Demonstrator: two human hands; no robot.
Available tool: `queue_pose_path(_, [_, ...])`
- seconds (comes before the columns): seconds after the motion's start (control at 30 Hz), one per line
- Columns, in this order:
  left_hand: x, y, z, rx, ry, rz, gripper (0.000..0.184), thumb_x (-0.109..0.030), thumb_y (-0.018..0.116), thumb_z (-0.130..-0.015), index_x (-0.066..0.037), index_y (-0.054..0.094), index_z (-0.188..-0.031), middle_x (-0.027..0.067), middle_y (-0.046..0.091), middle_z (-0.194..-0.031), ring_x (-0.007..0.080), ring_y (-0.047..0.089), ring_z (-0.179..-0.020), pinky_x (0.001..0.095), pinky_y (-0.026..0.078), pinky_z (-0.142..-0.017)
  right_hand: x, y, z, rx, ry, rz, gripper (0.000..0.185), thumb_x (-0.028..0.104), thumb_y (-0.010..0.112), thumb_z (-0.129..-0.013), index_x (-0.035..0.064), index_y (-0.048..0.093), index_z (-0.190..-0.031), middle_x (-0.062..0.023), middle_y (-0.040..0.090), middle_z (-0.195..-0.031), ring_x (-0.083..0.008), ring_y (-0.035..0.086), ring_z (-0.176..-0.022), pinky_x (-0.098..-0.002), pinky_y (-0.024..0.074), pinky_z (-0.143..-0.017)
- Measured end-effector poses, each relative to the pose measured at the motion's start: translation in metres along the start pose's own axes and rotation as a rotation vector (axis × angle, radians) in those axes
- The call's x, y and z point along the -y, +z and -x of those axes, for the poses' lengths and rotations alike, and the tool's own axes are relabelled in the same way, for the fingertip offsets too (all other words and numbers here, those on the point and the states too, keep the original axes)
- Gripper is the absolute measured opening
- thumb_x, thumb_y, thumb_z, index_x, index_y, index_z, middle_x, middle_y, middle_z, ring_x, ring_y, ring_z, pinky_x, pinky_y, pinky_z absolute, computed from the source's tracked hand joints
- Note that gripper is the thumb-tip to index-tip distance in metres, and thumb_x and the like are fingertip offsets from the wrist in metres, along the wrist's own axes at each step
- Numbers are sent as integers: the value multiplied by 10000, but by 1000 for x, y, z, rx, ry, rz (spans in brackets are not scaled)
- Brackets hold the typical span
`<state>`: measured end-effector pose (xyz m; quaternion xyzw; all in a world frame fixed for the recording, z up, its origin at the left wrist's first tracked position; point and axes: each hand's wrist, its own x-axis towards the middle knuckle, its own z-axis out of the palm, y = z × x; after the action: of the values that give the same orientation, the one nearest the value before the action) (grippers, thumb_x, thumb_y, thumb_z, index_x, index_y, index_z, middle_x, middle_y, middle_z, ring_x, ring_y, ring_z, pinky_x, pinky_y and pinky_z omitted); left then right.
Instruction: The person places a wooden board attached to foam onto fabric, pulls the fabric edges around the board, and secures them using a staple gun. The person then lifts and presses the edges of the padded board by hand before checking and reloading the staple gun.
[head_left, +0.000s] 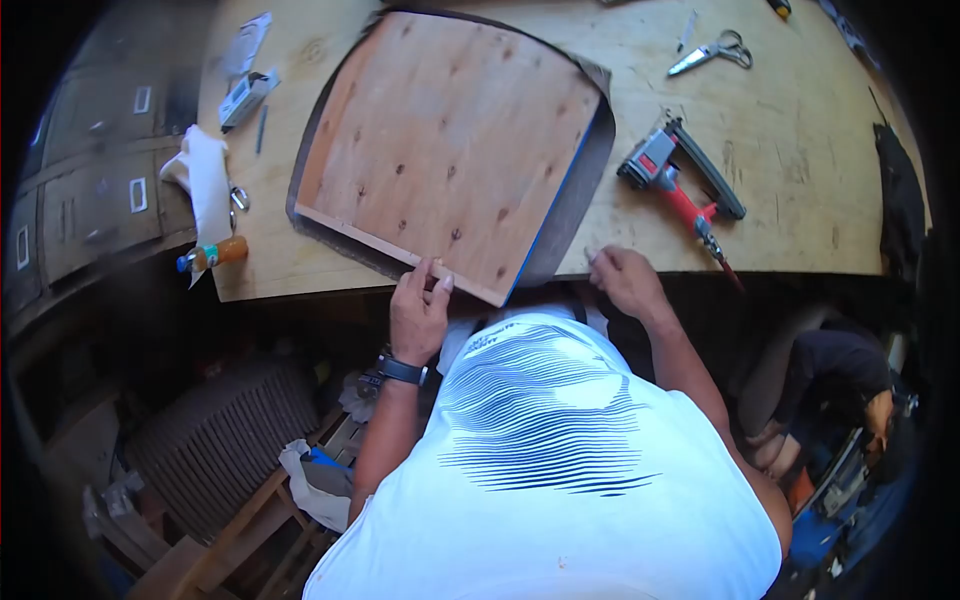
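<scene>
A square plywood board [450, 150] lies on a larger piece of dark fabric [570, 225], which shows past its edges. My left hand [418, 312] grips the board's near edge, fingertips on its rim. To the right of the board's near corner is my right hand [628, 285], at the table's front edge. Its fingers are curled closed, and anything in them is hidden. A red and grey staple gun [680, 185] with a hose lies on the table beyond my right hand.
On the wooden table [800, 200] lie scissors [712, 55] at the far right. An orange drink bottle [215, 253], a white cloth [205, 185] and a small box [245, 100] are at the left. Another person [830, 390] crouches at the lower right. Drawers [95, 200] stand left.
</scene>
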<state>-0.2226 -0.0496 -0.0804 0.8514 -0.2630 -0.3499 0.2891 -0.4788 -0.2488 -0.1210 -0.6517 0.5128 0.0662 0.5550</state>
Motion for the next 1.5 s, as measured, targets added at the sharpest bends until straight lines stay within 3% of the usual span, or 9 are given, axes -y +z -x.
queue_pose_path(0.13, [0,-25,-23,169,224,8,262,-75,615,-979,17,687,-1214,114,712,-1058,233,658,-898,329,538,-825,-22,25,25,-6,18,-134,390,347,603,-992,-22,728,-973,-93,703,-818,-198,614,-708,-321,497,-710])
queue_pose_path(0.2, [22,-61,-51,-153,690,-572,268,-52,620,-967,10,680,-1221,118,708,-1103,209,663,-898,315,535,-793,-12,31,34,33,96,-33,437,392,590,-997,-23,724,-982,-78,702,-816,-182,613,-707,-322,494,-707])
queue_pose_path(0.37, [145,-206,-166,-589,406,-284,315,-140,598,-975,33,652,-1232,193,691,-1118,292,663,-969,377,527,-866,-2,97,56,-7,194,-380,472,425,561,-1035,-26,702,-1057,-124,714,-854,-160,635,-730,-285,514,-719])
queue_pose_path(0.53, [128,-209,-209,-244,308,-182,308,-238,560,-1010,24,649,-1144,186,709,-924,339,665,-804,421,533,-764,27,177,49,-4,230,-1203,553,493,542,-1045,-45,670,-1072,-123,712,-831,-162,667,-742,-291,547,-708])
queue_pose_path(0.73, [164,-195,-227,-162,433,-256,315,-292,515,-1031,-11,585,-909,185,628,-763,334,573,-673,446,466,-666,38,202,37,-261,145,-1288,520,461,554,-1047,-44,677,-1031,-115,699,-802,-167,644,-686,-295,540,-668])
queue_pose_path(0.93, [183,-179,-171,-106,459,-169,347,-292,496,-1038,-3,557,-855,207,599,-738,371,532,-637,464,447,-647,107,201,63,-588,-87,125,298,312,700,-955,15,708,-978,-63,682,-779,-197,590,-617,-318,525,-644])
queue_pose_path(1.03, [185,-172,-139,-67,447,-77,349,-287,496,-1038,-1,559,-848,210,598,-733,380,522,-622,470,441,-636,146,239,29,-684,-606,619,557,372,797,-837,98,627,-1291,-123,615,-1306,-298,622,-1106,-411,501,-942])
queue_pose_path(1.2, [201,-168,-117,7,430,-182,351,-286,500,-1039,-5,570,-840,195,595,-716,363,520,-613,467,434,-621,165,295,-44,-515,-806,864,781,417,777,-826,212,466,-1512,-124,344,-1606,-326,284,-1499,-606,210,-1200])
queue_pose_path(1.5, [211,-185,-118,14,428,-148,338,-299,499,-1038,-26,559,-846,207,598,-689,414,547,-605,503,442,-604,171,291,-51,-570,-826,957,774,402,773,-823,324,453,-1523,-126,344,-1611,-356,297,-1495,-707,228,-1142])
